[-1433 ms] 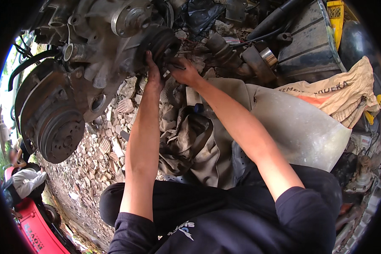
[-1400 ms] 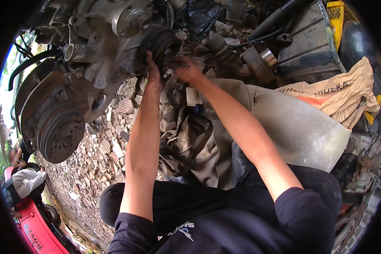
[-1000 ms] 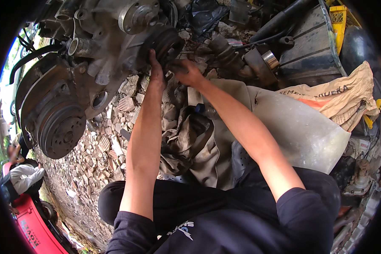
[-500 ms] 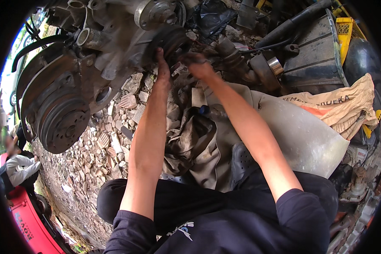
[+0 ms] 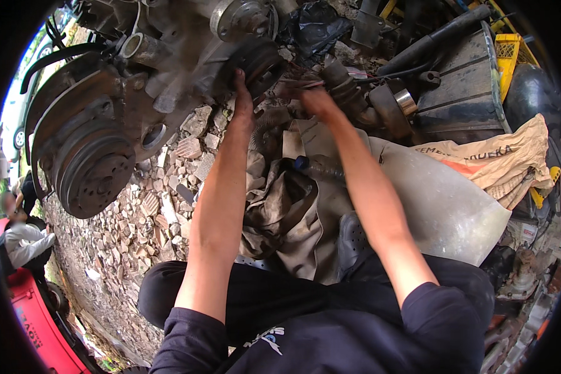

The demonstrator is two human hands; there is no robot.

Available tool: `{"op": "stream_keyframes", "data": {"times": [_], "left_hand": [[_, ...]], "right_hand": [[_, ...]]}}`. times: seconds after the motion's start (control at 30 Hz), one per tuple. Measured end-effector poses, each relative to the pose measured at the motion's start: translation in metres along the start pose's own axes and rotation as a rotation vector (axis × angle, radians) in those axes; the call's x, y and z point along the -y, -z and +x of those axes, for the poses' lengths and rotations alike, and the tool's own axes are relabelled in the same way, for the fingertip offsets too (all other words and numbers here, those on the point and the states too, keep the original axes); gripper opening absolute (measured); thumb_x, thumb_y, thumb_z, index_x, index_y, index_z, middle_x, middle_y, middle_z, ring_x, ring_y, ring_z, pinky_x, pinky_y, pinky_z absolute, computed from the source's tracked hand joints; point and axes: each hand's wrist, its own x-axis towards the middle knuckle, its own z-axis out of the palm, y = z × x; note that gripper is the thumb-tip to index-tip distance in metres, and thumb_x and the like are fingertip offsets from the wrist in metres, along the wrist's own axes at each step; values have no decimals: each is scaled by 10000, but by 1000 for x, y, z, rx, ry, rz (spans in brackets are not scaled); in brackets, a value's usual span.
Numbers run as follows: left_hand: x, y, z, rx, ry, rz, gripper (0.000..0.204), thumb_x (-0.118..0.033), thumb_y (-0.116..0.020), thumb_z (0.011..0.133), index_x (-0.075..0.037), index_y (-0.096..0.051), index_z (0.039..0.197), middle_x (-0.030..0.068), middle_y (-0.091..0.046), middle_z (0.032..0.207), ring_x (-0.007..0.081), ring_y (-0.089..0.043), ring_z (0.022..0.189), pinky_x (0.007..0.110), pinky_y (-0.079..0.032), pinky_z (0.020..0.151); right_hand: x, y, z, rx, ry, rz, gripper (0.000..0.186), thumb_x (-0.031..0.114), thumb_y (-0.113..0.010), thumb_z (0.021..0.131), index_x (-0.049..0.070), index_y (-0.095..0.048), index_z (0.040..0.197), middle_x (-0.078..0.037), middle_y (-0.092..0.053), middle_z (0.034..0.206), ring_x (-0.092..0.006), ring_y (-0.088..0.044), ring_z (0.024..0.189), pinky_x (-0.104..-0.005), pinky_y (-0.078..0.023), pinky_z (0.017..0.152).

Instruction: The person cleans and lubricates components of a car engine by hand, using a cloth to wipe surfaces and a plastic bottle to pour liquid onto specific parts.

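My left hand [image 5: 243, 100] is closed on the lower rim of a dark, greasy, ring-shaped metal part [image 5: 255, 61], thumb up along its side and the other fingers mostly hidden behind it. Just right of this part is my right hand [image 5: 315, 98], its dark fingers pointing left toward the rim. Those fingers are blurred and in shadow, so whether they hold anything does not show. Above the ring-shaped part sits a round metal hub [image 5: 243, 19]. A large grooved pulley [image 5: 96, 177] is mounted on the engine block [image 5: 121, 93] to the left.
Below my hands lie a crumpled dirty cloth [image 5: 274, 212] and a plastic bottle with a blue cap [image 5: 318, 166]. A grey sheet [image 5: 442, 193] and a paper sack [image 5: 498, 159] are at right. Broken stones [image 5: 149, 230] cover the ground; a person [image 5: 26, 240] is beside a red vehicle [image 5: 40, 324].
My right hand has moved slightly right, away from the ring-shaped part. My left hand keeps its hold. The whole view has shifted a little.
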Motion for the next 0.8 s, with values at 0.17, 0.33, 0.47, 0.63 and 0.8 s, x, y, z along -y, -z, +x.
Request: {"op": "stream_keyframes", "data": {"times": [0.17,0.33,0.47,0.63,0.8], "left_hand": [[-4,-4,-9,-71,48,14,1031,-905,-358,691,-199,-308,1441,57,-403,1405,294,-457,1212,582,-226,994],[-4,-1,-10,-46,103,36,1015,-905,-350,693,-202,-344,1425,44,-453,1362,282,-479,1164,569,-245,984],[0,-1,2,-50,31,32,991,-905,-340,699,-206,-398,1399,36,-496,1321,263,-484,1143,558,-276,966],[4,7,4,-77,51,53,965,-889,-317,729,-207,-414,1404,46,-506,1313,237,-477,1156,537,-292,979],[4,13,5,-25,-1,59,1019,-895,-338,719,-157,-397,1419,61,-487,1343,226,-453,1197,463,-310,1012]], "right_hand": [[9,34,-13,-25,-545,544,253,138,-674,801,65,-687,1042,-127,-699,987,-226,-680,867,-331,-520,758],[43,9,-2,-147,-82,98,224,99,-654,832,50,-682,1049,-149,-685,1010,-265,-676,885,-349,-509,778],[24,-14,-6,-105,-62,156,260,67,-656,799,60,-680,1057,-152,-682,1002,-316,-675,853,-371,-517,751],[36,6,10,-183,-97,253,240,91,-641,821,55,-679,1056,-156,-683,1001,-300,-661,926,-362,-504,788],[38,5,10,252,-587,470,237,126,-629,864,30,-669,1076,-142,-689,1019,-225,-661,922,-325,-493,785]]}}
